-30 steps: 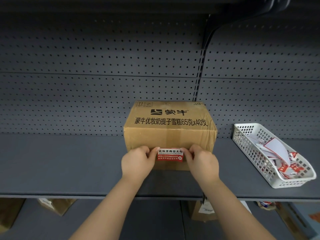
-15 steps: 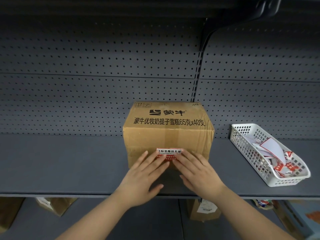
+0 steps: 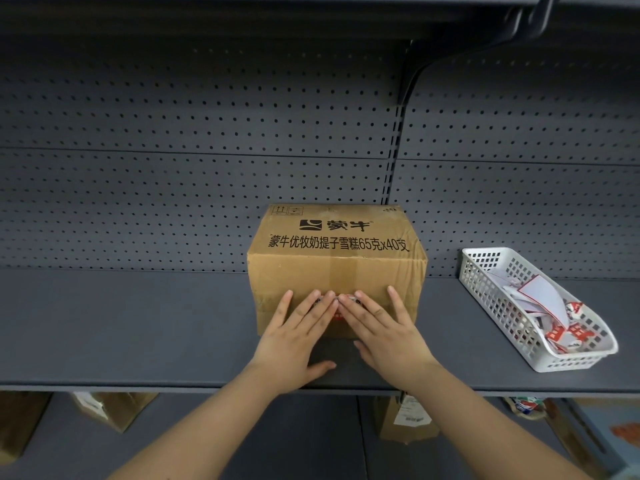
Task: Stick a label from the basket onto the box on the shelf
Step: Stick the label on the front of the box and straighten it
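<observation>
A brown cardboard box [image 3: 336, 261] with black Chinese print stands in the middle of the dark grey shelf [image 3: 138, 323]. A red and white label [image 3: 337, 317] lies on the box's front face, almost wholly hidden under my fingers. My left hand [image 3: 294, 334] and my right hand [image 3: 384, 332] lie flat against that face, fingers spread, fingertips meeting over the label. Neither hand grips anything. The white plastic basket [image 3: 481, 282] with several more red and white labels stands on the shelf to the right.
A perforated grey back panel [image 3: 173, 185] rises behind the shelf, with an upright post and bracket [image 3: 398, 168] behind the box. Cardboard boxes [image 3: 110, 408] and packages sit on the lower level beneath the shelf edge.
My hands went from pinching the label's two ends to lying flat over it. The fingers then slid up the box face, covering nearly all of the label.
</observation>
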A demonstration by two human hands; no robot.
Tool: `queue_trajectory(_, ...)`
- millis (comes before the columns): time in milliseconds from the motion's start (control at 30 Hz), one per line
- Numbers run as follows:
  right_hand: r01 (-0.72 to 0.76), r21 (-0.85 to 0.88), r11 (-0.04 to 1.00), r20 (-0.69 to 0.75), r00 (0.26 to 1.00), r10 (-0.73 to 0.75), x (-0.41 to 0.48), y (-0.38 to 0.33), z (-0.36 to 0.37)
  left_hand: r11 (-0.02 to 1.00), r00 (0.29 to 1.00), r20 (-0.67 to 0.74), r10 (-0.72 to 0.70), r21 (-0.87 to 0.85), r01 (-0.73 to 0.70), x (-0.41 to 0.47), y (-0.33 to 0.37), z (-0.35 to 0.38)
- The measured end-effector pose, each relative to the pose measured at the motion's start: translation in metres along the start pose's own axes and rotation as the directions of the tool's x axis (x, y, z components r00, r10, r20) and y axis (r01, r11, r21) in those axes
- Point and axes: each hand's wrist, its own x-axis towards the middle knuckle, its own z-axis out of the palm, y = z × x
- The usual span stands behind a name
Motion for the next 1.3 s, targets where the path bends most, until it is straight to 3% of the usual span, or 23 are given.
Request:
queue_trajectory(300, -0.098, -0.033, 0.995, -0.008, 0.995, 0.098, -0.028, 0.027, 0.0, 0.996, 0.996, -0.001, -0.093, -0.007, 0.093, -0.025, -0.022, -0.003)
queue_trajectory(500, -0.134, 0.05, 0.99, -0.031, 0.99, 0.136, -0.031, 0.02, -0.002, 0.991, 0.992, -0.002, -0.126, -0.043, 0.126, -0.032, -0.014, -0.003)
queue_trajectory(700, -0.017, 0.073, 0.997, 0.006, 1.0, 0.017, -0.015, -0.018, 0.002, 0.997, 0.999, 0.004, -0.04, -0.071, 0.04, -0.02, 0.013, 0.0)
queue_trajectory(1300, -0.134, 0.029, 0.99, 0.114, 0.985, 0.13, -0.038, 0.021, 0.009, 0.997, 0.996, 0.038, -0.079, 0.007, 0.078, -0.041, -0.036, 0.003)
